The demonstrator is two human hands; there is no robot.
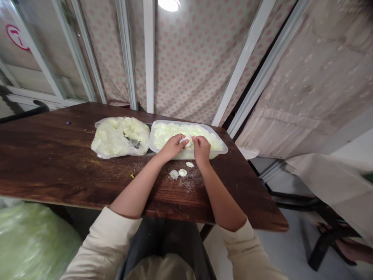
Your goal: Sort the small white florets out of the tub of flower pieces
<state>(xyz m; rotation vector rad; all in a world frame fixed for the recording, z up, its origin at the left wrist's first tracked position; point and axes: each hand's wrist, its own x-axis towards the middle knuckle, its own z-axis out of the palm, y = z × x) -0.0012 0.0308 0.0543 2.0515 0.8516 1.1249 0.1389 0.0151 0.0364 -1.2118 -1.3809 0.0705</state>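
1. Head view, surface and room: a dark brown wooden table (72, 175) spreads beneath the fingers, with pale grains (190, 184) scattered nearer the wearer than the hands. Beyond the fingertips stand white frames (149, 58) and a pink-dotted curtain (198, 70). Left of the fingers sits a clear plastic bag (118, 140) of pale yellow-green pieces; a larger greenish bag (35, 241) is lower and farther left.

2. Head view, the thing and the fingers: the left hand (172, 147) has its thumb and fingers nearly closed on a small white piece (188, 142). The fingers of the right hand (201, 149) are pinched together at its right edge. The white piece lies between the two sets of fingertips, above a translucent tub (220, 151) filled with similar pale pieces. Three scalloped discs (182, 172) rest on the table just below the fingers, toward the wearer.

3. Head view, direction: the white piece seems to run roughly crosswise from the left fingertips to the right ones; its exact long axis is too small and covered to tell.
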